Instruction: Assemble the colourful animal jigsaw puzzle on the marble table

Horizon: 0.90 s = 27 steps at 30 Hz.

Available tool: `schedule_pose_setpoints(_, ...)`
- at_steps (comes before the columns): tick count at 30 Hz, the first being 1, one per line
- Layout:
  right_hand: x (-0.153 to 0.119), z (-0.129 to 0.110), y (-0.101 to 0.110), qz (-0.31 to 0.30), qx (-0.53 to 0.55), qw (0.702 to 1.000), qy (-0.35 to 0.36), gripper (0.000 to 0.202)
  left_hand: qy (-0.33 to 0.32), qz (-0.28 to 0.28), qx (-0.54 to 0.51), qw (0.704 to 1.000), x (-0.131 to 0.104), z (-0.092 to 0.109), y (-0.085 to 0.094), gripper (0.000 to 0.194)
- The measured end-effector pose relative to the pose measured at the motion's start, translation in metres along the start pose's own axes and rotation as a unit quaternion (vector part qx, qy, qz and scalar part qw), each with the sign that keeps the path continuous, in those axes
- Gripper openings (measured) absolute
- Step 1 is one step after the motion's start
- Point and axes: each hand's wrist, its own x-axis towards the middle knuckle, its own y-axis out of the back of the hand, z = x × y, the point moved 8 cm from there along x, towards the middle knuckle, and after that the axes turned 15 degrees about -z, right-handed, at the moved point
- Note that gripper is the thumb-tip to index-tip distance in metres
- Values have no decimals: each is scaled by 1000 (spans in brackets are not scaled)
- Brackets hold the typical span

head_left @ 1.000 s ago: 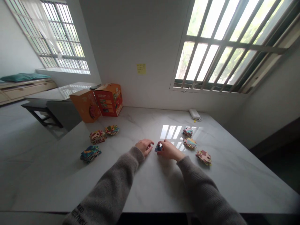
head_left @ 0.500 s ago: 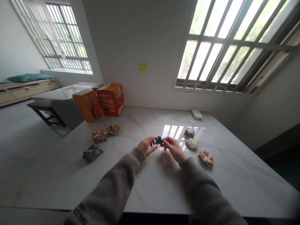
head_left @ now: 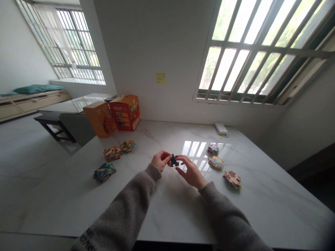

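Note:
A dark blue puzzle piece with a bit of orange is pinched between the thumb and fingers of my left hand, above the white marbled table. My right hand is at the piece's right side with thumb and fingers apart; whether a fingertip touches its edge I cannot tell. To the left lie stacks of puzzle pieces: a blue one, a red and cream one and a yellow and teal one. On the right are a pink stack, a pastel stack and a pink and blue stack.
Two orange-red cardboard boxes, one plain-sided and one printed, stand at the table's back left. A white power strip lies by the wall at the back right. A yellow note is stuck on the wall.
The puzzle piece has turned and shifted slightly left. My left hand now pinches it, while my right hand has loosened its pinch and spread its fingers. The view has tilted slightly.

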Motion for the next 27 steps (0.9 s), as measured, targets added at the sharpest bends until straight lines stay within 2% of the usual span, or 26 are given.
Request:
schedule_pose_setpoints(3, -1, -7, 6, -7, -48, 999, 16, 20, 4, -15, -7, 1000, -1, 1, -4, 50)
schedule_pose_setpoints(8, -2, -11, 1, -53, -45, 997, 20, 22, 9, -38, 6, 999, -3, -2, -10, 47)
schedule_pose_setpoints(11, -4, -1, 10, -59, -106, 993, -4, 22, 10, -75, 29, 997, -4, -3, -15, 52)
schedule_pose_setpoints(13, -6, 19, 32, -46, -173, 982, -59, 22, 5, -84, 78, 993, -5, -1, -15, 54)
schedule_pose_setpoints(15, -10, 47, 64, -29, -249, 957, -144, 20, -1, -82, 143, 986, -6, 3, -15, 47)
schedule_pose_setpoints(19, -23, 102, 135, 9, -362, 877, -315, 21, -7, -101, 235, 967, -7, 4, -19, 32)
schedule_pose_setpoints(21, -30, 123, 159, 17, -377, 845, -380, 24, -10, -116, 256, 960, -7, 3, -22, 30)
schedule_pose_setpoints(24, -40, 144, 174, 26, -378, 815, -437, 28, -10, -134, 272, 953, -8, 2, -26, 28)
schedule_pose_setpoints(27, -49, 156, 176, 31, -372, 803, -464, 31, -3, -146, 286, 947, -9, 3, -29, 28)
